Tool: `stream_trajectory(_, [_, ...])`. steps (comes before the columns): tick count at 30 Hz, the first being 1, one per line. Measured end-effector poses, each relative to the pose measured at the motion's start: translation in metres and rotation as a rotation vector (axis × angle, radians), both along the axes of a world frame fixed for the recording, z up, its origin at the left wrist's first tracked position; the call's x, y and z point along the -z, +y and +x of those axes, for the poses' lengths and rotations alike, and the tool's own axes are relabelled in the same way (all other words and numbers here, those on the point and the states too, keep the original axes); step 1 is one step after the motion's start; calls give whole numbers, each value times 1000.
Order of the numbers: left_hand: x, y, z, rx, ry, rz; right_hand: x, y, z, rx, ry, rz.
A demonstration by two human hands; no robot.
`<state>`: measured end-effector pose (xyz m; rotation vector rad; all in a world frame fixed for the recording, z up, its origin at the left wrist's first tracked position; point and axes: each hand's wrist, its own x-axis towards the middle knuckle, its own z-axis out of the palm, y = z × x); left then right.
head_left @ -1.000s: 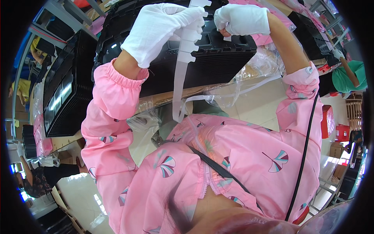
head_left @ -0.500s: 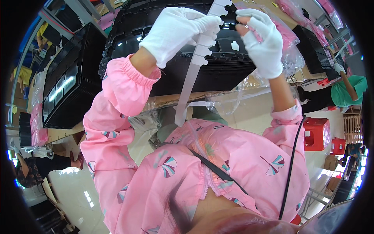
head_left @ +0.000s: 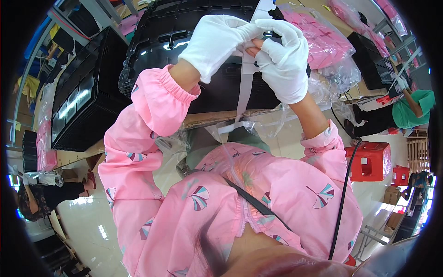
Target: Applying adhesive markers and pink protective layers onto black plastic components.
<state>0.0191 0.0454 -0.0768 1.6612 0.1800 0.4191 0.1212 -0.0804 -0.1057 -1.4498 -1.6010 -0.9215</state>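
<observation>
Both my hands wear white gloves and meet over a black plastic crate [head_left: 152, 62] on the table. My left hand [head_left: 214, 46] is closed, with thumb and fingers pinching a long pale strip of stickers [head_left: 245, 90]. The strip has tabs along one edge and hangs down past the crate's front edge. My right hand [head_left: 285, 67] has bare fingertips and is closed at the same strip, its finger and thumb pressed together there. The gloves hide the exact spot where the fingers grip.
Another black crate [head_left: 74, 104] stands at the left. Pink plastic-wrapped packs [head_left: 318, 39] lie to the right. A red stool [head_left: 369, 161] is on the floor at right. A co-worker in a green top [head_left: 417, 108] works farther right; another person [head_left: 55, 201] is at lower left.
My right hand has moved left and closed at the strip, against my left hand. The left hand has shifted slightly right and down. The strip's lower end has swung right.
</observation>
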Motion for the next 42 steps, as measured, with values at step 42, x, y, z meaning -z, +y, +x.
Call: stream_trajectory(42, [-8, -27, -52, 92, -181, -184, -58, 214, -58, -573, -61, -1416])
